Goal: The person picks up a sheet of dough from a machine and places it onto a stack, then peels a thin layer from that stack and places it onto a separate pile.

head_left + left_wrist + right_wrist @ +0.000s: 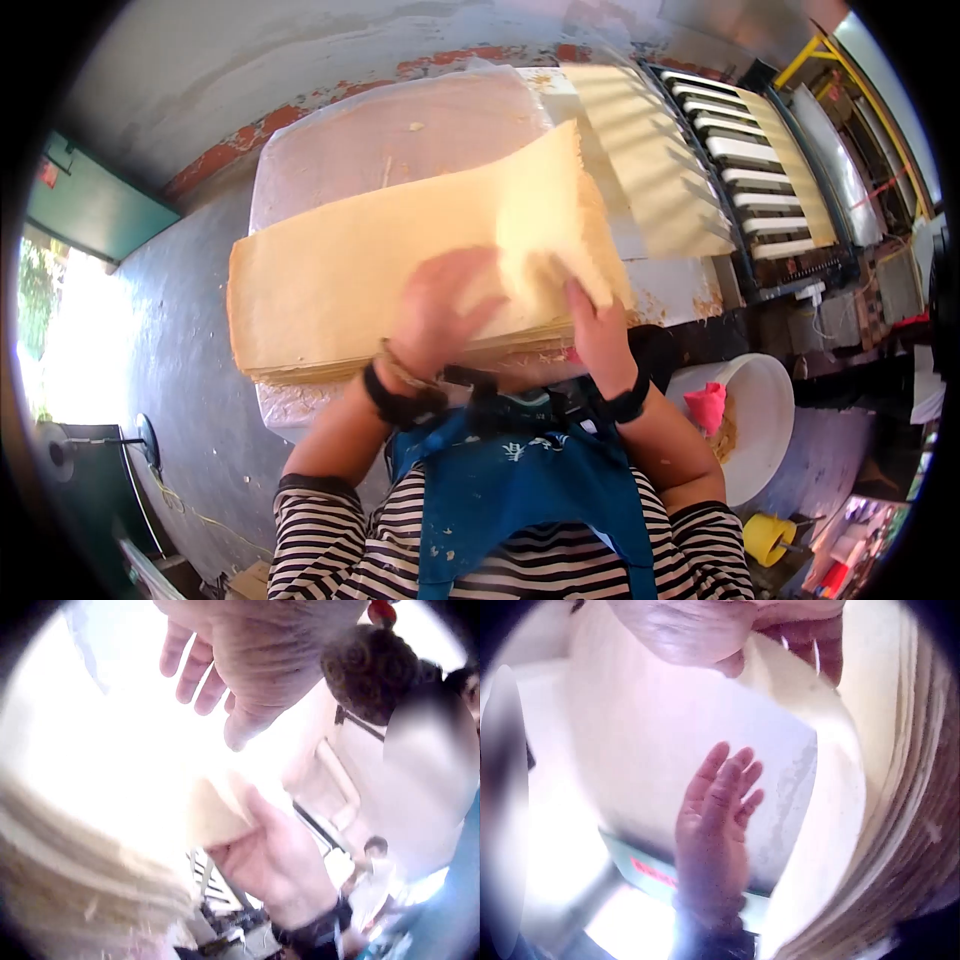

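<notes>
A stack of thin pale yellow sheets (370, 290) with rough edges lies in front of the person. The right hand (600, 335) pinches the near right edge of the top sheet, which curls up there; the right wrist view shows the raised sheet (840, 772) bending below the fingers. Over the middle of the stack is the left hand (445, 305), blurred, its fingers extended and holding nothing. In the left wrist view the left hand (255, 660) hovers above the bright sheet, with the right hand (277, 862) at the sheet's edge.
Clear plastic film (400, 140) covers a pile behind the stack. To the right, a machine with white belts (745, 150) carries another yellow sheet (650, 150). A white bucket (770, 420) with a pink cloth (707, 407) stands at the near right, beside a yellow container (765, 540).
</notes>
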The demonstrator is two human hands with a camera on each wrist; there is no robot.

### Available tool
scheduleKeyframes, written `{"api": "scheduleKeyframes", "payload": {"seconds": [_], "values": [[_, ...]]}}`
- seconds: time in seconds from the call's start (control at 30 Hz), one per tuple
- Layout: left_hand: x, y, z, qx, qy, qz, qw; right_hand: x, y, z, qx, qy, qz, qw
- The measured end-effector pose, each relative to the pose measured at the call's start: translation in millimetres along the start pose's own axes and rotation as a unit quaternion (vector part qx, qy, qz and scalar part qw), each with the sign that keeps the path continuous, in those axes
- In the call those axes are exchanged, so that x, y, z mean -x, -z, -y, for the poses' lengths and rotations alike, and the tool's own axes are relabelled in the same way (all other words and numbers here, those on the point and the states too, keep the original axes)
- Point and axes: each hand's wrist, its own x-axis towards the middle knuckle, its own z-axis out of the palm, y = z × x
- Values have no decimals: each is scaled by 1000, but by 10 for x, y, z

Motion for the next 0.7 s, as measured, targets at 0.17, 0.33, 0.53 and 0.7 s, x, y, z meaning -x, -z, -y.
{"api": "scheduleKeyframes", "payload": {"seconds": [0.17,0.33,0.53,0.7], "values": [[-191,1114,494,28,69,-34,997,81,38,300,49,215,325,920],[-326,1523,375,386,152,46,909,16,65,633,-26,231,438,868],[-620,1682,318,170,67,149,972,163,102,351,-321,-37,232,917],[-1077,1688,-177,151,69,121,979,82,-49,-32,-154,-58,355,920]]}}
